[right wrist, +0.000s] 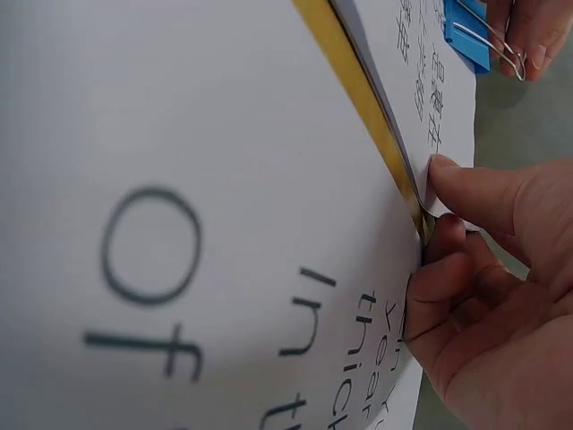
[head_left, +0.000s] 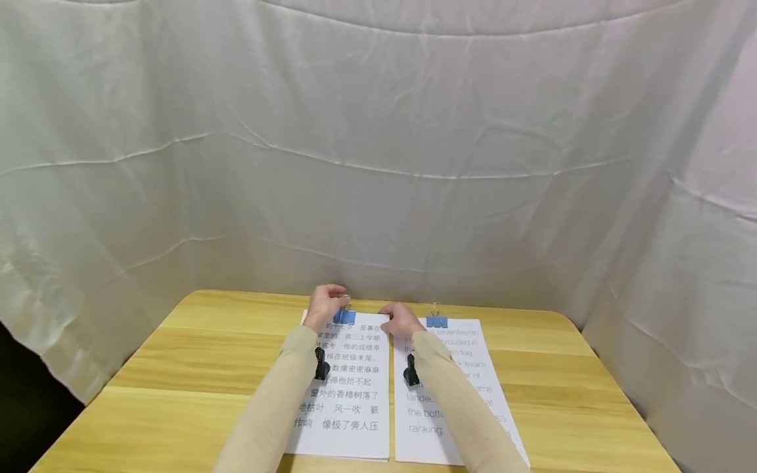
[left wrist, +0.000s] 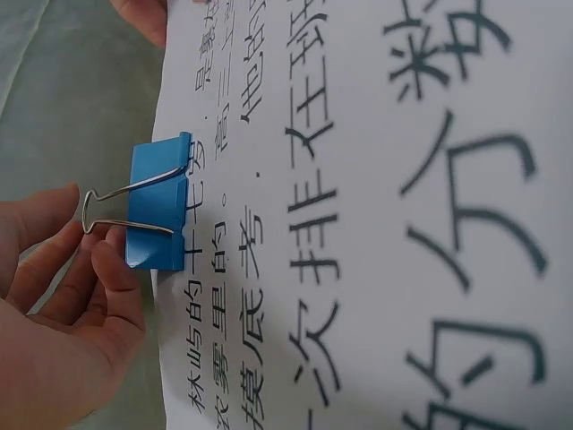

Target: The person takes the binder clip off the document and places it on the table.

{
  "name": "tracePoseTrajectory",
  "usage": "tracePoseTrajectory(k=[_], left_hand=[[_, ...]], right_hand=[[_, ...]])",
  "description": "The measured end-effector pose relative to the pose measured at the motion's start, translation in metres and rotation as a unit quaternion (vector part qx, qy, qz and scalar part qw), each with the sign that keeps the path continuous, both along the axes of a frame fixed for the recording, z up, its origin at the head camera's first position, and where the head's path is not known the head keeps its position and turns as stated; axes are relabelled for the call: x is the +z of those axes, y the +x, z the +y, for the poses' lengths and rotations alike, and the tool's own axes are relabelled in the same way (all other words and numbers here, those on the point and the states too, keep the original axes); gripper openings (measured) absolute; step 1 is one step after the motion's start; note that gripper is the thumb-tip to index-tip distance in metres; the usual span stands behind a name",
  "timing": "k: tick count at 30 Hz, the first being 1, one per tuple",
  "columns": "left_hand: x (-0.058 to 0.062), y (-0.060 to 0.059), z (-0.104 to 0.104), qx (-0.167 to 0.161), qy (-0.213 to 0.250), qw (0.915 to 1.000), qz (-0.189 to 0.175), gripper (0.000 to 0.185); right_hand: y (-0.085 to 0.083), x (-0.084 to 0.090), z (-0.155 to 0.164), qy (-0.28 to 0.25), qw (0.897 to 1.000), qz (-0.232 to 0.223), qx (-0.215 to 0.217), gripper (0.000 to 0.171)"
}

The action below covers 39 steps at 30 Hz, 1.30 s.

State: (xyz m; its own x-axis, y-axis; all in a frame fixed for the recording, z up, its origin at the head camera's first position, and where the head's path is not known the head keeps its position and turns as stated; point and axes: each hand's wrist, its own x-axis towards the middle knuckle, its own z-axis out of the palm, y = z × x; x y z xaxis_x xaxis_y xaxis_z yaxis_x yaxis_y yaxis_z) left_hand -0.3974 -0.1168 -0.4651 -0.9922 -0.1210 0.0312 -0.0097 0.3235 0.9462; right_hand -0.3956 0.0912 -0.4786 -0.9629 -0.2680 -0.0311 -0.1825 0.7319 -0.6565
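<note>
Two clipped stacks of printed paper lie side by side: the left stack (head_left: 355, 433) has Chinese text, the right stack (head_left: 426, 443) English text. My left hand (head_left: 323, 307) is at the top of the left stack, its fingers curled about the wire handle of a blue binder clip (left wrist: 157, 202). The clip's body sits over the paper's top edge. With thumb and forefinger, my right hand (right wrist: 501, 287) pinches the left stack's top right corner; the thumb lies on the printed face and the forefinger curls underneath. The other fingers bend beside the right stack's edge.
Another blue binder clip (head_left: 437, 321) holds the right stack's top edge, its wire handle pointing away. A narrow strip of wooden table (head_left: 544, 394) shows between the stacks. Behind the table hangs a pale curtain (head_left: 378, 223). Dark wrist cameras (head_left: 321, 364) sit on both sleeves.
</note>
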Motion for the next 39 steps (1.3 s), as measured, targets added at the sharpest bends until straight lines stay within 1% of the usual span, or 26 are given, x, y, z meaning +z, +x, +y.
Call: tracePoseTrajectory(k=[6,14,20,23,27,31,34,39], left_hand=[[-0.001,-0.001,-0.002,-0.005,0.008,0.9999,-0.013,0.035],[0.002,0.0,-0.003,-0.007,0.018,0.9992,-0.034,0.033],[-0.001,-0.003,-0.006,-0.016,0.015,0.999,-0.039,0.027],[-0.003,-0.006,-0.009,-0.023,0.018,0.9989,-0.037,0.024],[-0.004,-0.008,-0.013,-0.032,0.031,0.9983,-0.037,0.024],[-0.003,-0.008,-0.016,-0.041,0.037,0.9977,-0.038,0.023],[-0.002,-0.006,-0.018,-0.054,0.035,0.9973,-0.035,0.023],[0.003,-0.006,-0.022,-0.074,0.036,0.9956,-0.044,0.023]], right_hand=[[0.002,-0.001,-0.004,-0.013,0.999,-0.005,-0.03,0.029],[-0.001,-0.005,0.004,-0.056,0.998,-0.003,-0.034,0.024],[-0.003,-0.007,0.01,-0.085,0.995,-0.004,-0.048,0.025],[-0.005,-0.01,0.011,-0.107,0.992,-0.018,-0.06,0.025],[-0.007,-0.013,0.014,-0.147,0.986,-0.047,-0.069,0.026],[-0.009,-0.016,0.018,-0.177,0.98,-0.064,-0.057,0.029],[-0.01,-0.017,0.019,-0.194,0.977,-0.072,-0.047,0.029],[-0.012,-0.018,0.021,-0.223,0.97,-0.091,-0.047,0.028]])
